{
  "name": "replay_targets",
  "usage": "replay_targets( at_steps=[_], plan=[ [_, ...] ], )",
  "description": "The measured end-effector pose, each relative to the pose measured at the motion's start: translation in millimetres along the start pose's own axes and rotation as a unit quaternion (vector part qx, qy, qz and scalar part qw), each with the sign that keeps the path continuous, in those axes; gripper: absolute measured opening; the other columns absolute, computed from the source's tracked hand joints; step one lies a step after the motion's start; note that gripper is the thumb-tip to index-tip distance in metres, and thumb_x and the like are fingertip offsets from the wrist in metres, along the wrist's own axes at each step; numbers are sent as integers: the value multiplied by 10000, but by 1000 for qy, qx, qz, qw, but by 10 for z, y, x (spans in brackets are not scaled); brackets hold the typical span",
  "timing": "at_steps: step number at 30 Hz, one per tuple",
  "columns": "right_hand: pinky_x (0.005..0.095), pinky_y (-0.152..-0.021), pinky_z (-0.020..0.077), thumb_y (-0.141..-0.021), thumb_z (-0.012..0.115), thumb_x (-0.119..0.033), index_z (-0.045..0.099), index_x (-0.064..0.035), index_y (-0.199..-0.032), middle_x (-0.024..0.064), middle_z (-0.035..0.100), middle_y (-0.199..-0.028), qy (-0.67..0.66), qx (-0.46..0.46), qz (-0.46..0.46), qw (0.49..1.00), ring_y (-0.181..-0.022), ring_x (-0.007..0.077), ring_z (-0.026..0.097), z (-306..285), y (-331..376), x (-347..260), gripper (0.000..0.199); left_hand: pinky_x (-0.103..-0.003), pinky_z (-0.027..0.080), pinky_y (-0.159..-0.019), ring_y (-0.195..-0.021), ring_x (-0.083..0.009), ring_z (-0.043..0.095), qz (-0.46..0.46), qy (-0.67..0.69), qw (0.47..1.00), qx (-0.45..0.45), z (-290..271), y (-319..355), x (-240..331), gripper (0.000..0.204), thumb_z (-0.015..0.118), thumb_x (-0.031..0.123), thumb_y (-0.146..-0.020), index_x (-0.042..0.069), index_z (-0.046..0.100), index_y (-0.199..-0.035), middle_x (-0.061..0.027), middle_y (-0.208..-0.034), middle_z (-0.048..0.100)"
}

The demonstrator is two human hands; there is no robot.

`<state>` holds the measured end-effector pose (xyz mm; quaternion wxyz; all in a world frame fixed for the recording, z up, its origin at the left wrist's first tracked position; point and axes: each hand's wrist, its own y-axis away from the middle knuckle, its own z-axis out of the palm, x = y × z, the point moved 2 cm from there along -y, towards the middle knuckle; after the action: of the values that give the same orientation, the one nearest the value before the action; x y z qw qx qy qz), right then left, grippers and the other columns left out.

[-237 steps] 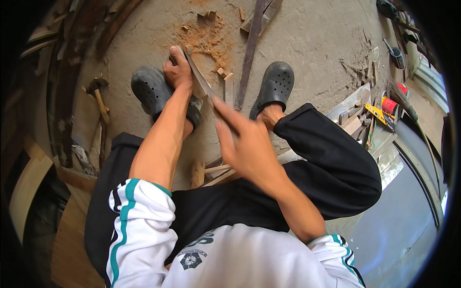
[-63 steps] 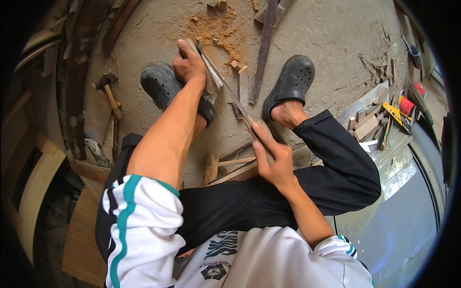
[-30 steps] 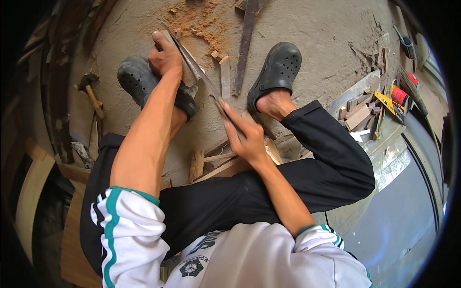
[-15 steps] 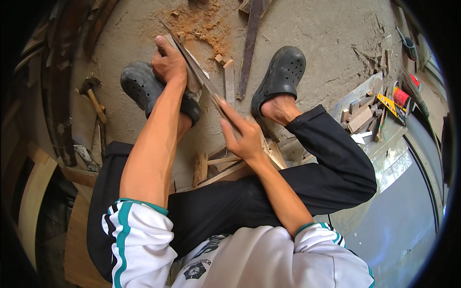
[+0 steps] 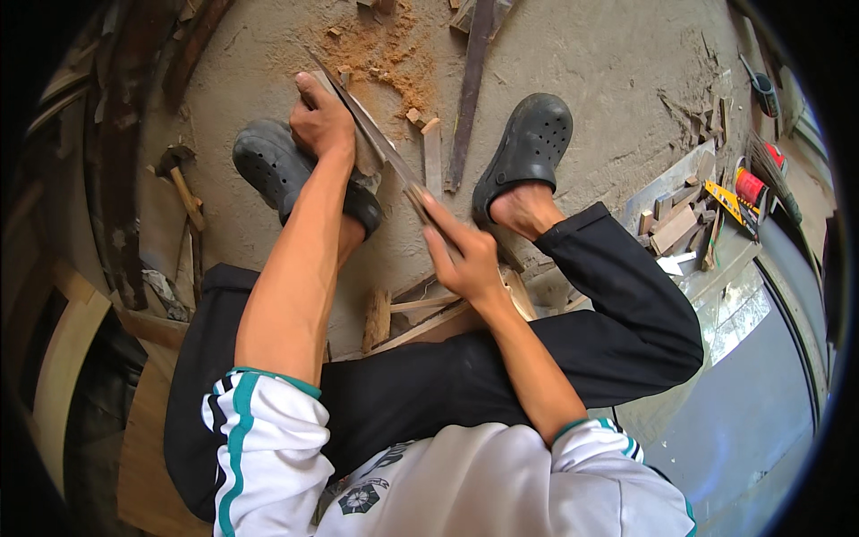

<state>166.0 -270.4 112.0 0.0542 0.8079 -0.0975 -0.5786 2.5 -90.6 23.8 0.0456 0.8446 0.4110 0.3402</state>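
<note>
My right hand (image 5: 463,258) is closed round the near end of a long, narrow-bladed hand tool (image 5: 360,116), its index finger stretched along the grip. The blade slants up and to the left, seen almost edge-on, so its exact kind is unclear. Beside the blade's far half, my left hand (image 5: 322,118) is closed with the thumb up, above the left black clog (image 5: 262,161). What its fingers hold is hidden behind the hand and blade. A greyish-brown flat piece (image 5: 368,159) shows under the blade, close to that clog.
Sawdust (image 5: 403,76) and small wood offcuts lie beyond my hands. A dark wooden strip (image 5: 469,98) lies between the feet. The right clog (image 5: 526,143) stands beyond scrap wood (image 5: 378,319). A hammer (image 5: 185,186) is at left; offcuts (image 5: 673,229) and a yellow tool (image 5: 729,204) are at right.
The whole view has shifted slightly, so most things appear a little lower and to the right. Both hands keep their grips, and the blade stays slanted the same way.
</note>
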Motion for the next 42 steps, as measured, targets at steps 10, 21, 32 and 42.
replay_targets(
  at_steps=[10,21,32,42],
  plan=[
    [306,-831,547,-907,650,-75,641,-45,-1290,196,710,-1119,-35,-8,12,999,-993,257,726,256,-617,199,383,-505,479,-781,-875,-466,656,0,-2,1000,31,55,-4,-36,816,346,649,-974,-75,716,-899,-295,-883,690],
    [347,-816,560,-896,658,-130,645,-78,-1287,222,679,-1123,-49,-2,22,999,-1000,335,698,356,-639,219,395,-505,477,-823,-938,-475,651,20,-11,999,37,90,-46,-41,844,350,672,-961,-89,710,-906,-310,-905,686],
    [330,-862,551,-884,665,-99,647,-58,-1280,172,695,-1163,-35,-28,51,998,-1028,303,702,113,-366,373,399,-494,483,-828,-955,-469,649,0,-7,1000,26,79,-19,11,836,354,675,-961,-81,711,-975,-311,-961,686],
    [367,-792,569,-903,647,-135,639,-82,-1297,199,680,-1145,-8,-20,-2,1000,-949,346,704,-271,17,-9,397,-474,454,-925,-1053,-459,629,-26,-11,1000,-5,-48,32,118,861,346,645,-975,-151,665,-1058,-334,-1082,665]
  ],
)
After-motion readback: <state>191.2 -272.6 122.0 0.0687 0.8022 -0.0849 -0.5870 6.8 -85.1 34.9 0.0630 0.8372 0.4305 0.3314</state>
